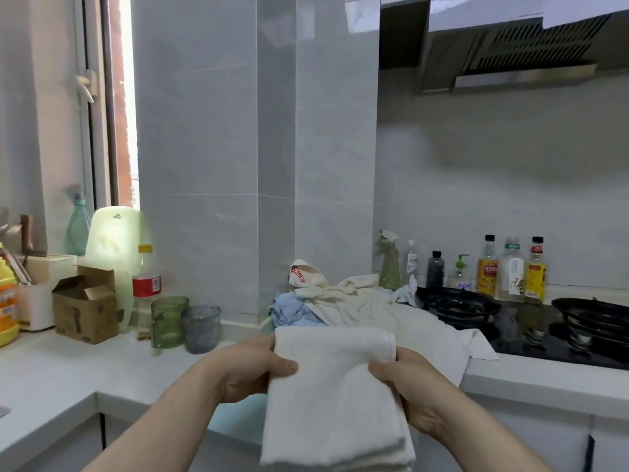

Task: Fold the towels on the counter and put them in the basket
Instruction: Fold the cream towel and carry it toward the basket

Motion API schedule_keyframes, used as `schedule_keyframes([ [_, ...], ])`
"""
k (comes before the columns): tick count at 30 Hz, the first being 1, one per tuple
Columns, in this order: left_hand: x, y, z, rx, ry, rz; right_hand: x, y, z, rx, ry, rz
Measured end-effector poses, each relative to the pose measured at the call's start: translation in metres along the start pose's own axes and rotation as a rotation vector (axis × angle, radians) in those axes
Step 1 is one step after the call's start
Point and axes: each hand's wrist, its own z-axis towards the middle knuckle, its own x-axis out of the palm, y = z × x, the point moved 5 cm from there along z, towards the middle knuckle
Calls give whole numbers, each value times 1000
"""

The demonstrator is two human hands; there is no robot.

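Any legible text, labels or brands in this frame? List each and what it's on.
No text is legible.
Red print on the cream cloth: blurred.
Dark logo on the pale green board: too small.
Red label on the plastic bottle: blurred.
Yellow label on the leftmost oil bottle: blurred.
Print on the cardboard box: unreadable.
White towel being held: no print visible.

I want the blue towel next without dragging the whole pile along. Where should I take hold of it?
After setting down the white towel, pinch the blue towel at its bare, bunched left end, coming from the left front. Its right part lies under the cream towels, so pulling leftward likely slides it free.
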Motion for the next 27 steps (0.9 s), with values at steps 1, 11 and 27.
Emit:
schedule_keyframes([
  [1, -5, 3, 7, -8, -26, 16, 0, -3, 7, 7, 18, -12],
  [11, -37, 32, 63, -23, -362, 252, -5, -26, 82, -54, -91, -403],
  [27, -18, 34, 63, -231, -338, -236, 16, -27, 64, 265, -53, 244],
])
